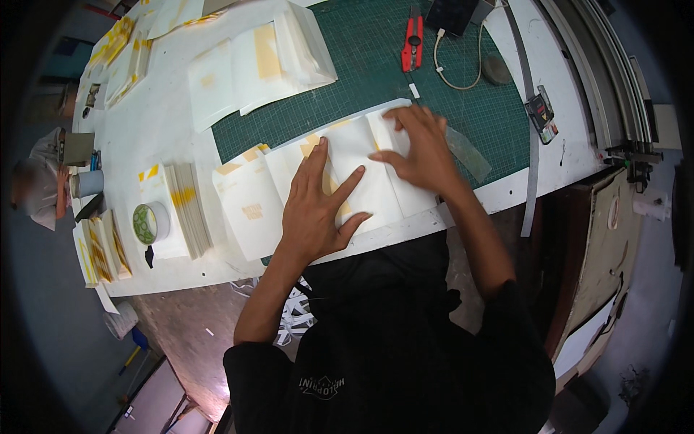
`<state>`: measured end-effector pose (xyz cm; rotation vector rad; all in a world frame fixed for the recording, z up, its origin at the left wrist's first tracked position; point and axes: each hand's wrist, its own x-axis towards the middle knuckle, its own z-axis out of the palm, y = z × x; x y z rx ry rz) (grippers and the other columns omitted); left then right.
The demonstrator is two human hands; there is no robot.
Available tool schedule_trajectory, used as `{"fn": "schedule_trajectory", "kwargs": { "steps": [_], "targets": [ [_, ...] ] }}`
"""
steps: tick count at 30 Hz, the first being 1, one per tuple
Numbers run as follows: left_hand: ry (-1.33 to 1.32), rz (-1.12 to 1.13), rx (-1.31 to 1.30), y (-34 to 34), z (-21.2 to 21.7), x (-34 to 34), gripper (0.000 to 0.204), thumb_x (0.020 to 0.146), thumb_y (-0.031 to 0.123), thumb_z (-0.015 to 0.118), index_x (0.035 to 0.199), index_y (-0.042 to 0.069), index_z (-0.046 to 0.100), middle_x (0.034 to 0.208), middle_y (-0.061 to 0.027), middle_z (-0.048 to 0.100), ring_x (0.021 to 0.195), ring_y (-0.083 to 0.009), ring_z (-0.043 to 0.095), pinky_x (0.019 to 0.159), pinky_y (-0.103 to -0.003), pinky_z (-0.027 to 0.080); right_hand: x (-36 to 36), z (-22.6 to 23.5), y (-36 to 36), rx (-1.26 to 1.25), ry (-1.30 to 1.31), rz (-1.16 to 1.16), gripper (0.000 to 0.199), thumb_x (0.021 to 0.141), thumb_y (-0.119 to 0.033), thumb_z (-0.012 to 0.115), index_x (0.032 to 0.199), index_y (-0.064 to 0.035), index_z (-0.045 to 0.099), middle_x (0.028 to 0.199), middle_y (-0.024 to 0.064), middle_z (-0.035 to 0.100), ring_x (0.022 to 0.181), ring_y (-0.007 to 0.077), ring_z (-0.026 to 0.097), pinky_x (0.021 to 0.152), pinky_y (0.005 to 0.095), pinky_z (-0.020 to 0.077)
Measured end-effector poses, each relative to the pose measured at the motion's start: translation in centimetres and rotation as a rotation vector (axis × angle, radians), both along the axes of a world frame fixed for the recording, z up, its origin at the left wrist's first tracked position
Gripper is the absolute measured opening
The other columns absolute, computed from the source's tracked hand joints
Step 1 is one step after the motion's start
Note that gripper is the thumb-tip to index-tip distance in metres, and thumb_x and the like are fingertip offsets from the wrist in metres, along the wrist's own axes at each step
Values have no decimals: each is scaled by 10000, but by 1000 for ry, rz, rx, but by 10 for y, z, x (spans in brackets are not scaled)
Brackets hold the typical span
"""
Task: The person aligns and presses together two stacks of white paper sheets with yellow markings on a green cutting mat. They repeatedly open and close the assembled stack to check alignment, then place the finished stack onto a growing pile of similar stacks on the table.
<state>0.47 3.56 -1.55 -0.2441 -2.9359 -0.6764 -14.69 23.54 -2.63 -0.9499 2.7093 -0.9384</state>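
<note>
A long white printed sheet with yellow-orange patches and several upright fold lines lies along the near edge of the table. My left hand rests on its middle, fingers stretched and spread, pressing the paper down. Over the sheet's right part is my right hand, its fingers bent and the thumb apart from them. The fingertips are at the paper near its far edge; whether they touch it I cannot tell. Under the sheet, a green cutting mat shows its grid.
A red utility knife lies on the mat beside a cable and a dark device. Stacked printed sheets stand at the back. At left are a paper stack and a tape roll. A person is far left.
</note>
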Motion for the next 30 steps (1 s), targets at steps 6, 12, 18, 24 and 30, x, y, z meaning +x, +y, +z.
{"fn": "schedule_trajectory", "kwargs": {
  "steps": [6, 12, 18, 24, 30],
  "targets": [
    [-5, 29, -20, 0, -3, -1, 680, 872, 486, 814, 1472, 203, 662, 1697, -317, 264, 1536, -519, 325, 1218, -579, 349, -33, -2, -27, 22, -17, 80, 814, 627, -471, 995, 1292, -140, 664, 1138, 78, 643, 1175, 285, 559, 1026, 427, 314],
    [-3, 24, -46, 2, -1, -3, 709, 886, 526, 791, 1492, 192, 640, 1689, -295, 305, 1562, -513, 289, 1256, -587, 282, -1, 11, 23, -48, 51, 63, 678, 712, -416, 972, 1249, -117, 686, 1177, 61, 632, 1193, 272, 548, 1086, 465, 297],
    [-56, -2, -60, 3, -1, -3, 763, 890, 524, 786, 1543, 189, 579, 1682, -271, 331, 1580, -463, 283, 1285, -597, 222, 33, 1, 20, -97, 183, 86, 566, 782, -380, 920, 1221, -104, 692, 1179, 101, 596, 1203, 297, 524, 1065, 561, 280],
    [-53, -2, -19, 2, -1, -2, 750, 897, 520, 780, 1532, 174, 585, 1676, -276, 337, 1571, -465, 304, 1289, -595, 210, 17, -12, 7, -75, 195, -18, 520, 798, -373, 909, 1175, -91, 689, 1120, 106, 633, 1147, 299, 546, 1024, 532, 297],
    [-41, 4, -46, 3, 0, -3, 727, 902, 553, 763, 1500, 165, 625, 1663, -296, 364, 1557, -458, 347, 1285, -577, 221, -42, -19, -38, -69, 236, -95, 495, 783, -417, 921, 1109, -111, 707, 961, 58, 652, 1009, 239, 566, 927, 435, 294]
  ]
}}
